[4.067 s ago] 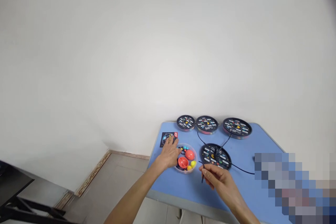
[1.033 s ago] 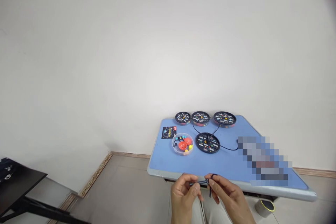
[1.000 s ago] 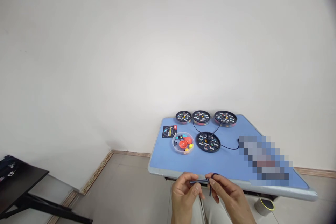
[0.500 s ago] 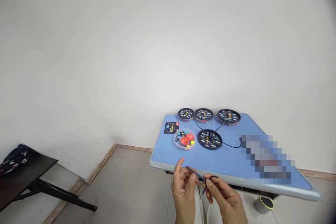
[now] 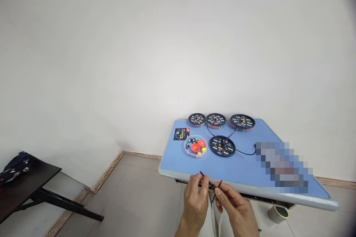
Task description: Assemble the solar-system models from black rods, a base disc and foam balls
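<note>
My left hand (image 5: pixel 194 203) and my right hand (image 5: pixel 233 207) are close together just below the front edge of the blue table (image 5: pixel 211 170). Both pinch a thin black cord (image 5: pixel 210 184), whose ends stick out above my fingers; I cannot tell whether it is soft or stiff. On the table, well beyond my hands, a clear round plastic dish (image 5: pixel 195 146) holds red half-spheres, yellow balls and small teal beads. Next to it lies a round black disc (image 5: pixel 221 146) with coloured markings, and black wire runs across it.
Along the table's far edge stand several round black tins (image 5: pixel 216 120), and a small dark card (image 5: pixel 181 134) lies at the back left. A blurred patch (image 5: pixel 280 164) covers the right side. A roll of tape (image 5: pixel 278 214) sits on the floor; a dark table (image 5: pixel 27 174) stands at left.
My hands have closed in around the black cord, which now crosses at a steeper angle between them. The view has barely shifted since the last frame; earlier, my hands were out over the table.
</note>
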